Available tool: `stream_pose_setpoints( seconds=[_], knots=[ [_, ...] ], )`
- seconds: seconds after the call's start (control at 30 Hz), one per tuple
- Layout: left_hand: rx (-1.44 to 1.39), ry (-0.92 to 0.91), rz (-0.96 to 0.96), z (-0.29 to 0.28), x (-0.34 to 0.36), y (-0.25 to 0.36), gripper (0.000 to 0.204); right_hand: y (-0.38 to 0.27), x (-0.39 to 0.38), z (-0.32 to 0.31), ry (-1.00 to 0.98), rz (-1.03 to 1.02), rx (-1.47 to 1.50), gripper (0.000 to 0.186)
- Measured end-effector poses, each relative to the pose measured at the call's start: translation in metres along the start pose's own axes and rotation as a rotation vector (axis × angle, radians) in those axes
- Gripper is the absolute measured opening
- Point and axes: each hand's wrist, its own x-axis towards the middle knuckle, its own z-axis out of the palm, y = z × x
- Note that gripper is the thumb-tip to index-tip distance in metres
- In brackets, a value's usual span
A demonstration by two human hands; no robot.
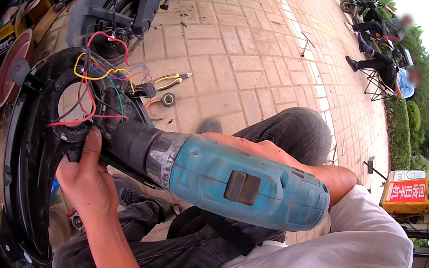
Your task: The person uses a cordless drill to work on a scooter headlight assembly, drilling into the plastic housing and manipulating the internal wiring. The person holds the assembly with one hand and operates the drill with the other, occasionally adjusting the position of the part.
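My left hand [82, 178] grips a black plastic panel [26, 186], thumb on the rim of its round opening. Red, yellow, blue and green wires [102, 71] hang over the opening. A teal cordless drill [248, 181] lies diagonally across the view, its dark front end against the panel beside my left thumb; whatever is at its tip is hidden. My right hand [248, 146] holds the drill from behind, fingers mostly hidden by its body. Yellow-handled pliers [169, 78], a roll of tape [168, 100] and orange-handled pliers [152, 112] lie on the paving just past the panel.
Part of a scooter body [141, 8] is at the top. A red bowl [13, 68] sits at left. My bent legs [301, 133] are below the drill. At right are two seated people [378, 63], a parked motorbike [355, 5] and a yellow machine [423, 193] on the paving [212, 36].
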Motion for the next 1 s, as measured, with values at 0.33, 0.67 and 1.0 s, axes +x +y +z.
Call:
stream_pose_setpoints(
  seconds=[0.33,0.67,1.0],
  knots=[
    [0.004,-0.071,-0.005,0.001,-0.001,0.003,0.016,0.008,0.003,0.004,0.043,-0.013,0.092,0.077],
    [-0.063,-0.013,0.026,0.007,0.002,0.007,0.020,0.013,0.002,0.007,0.047,-0.131,0.090,0.077],
    [0.020,0.036,0.049,0.010,-0.002,0.004,0.011,0.008,0.002,0.004,0.046,-0.175,-0.064,0.077]
  ],
)
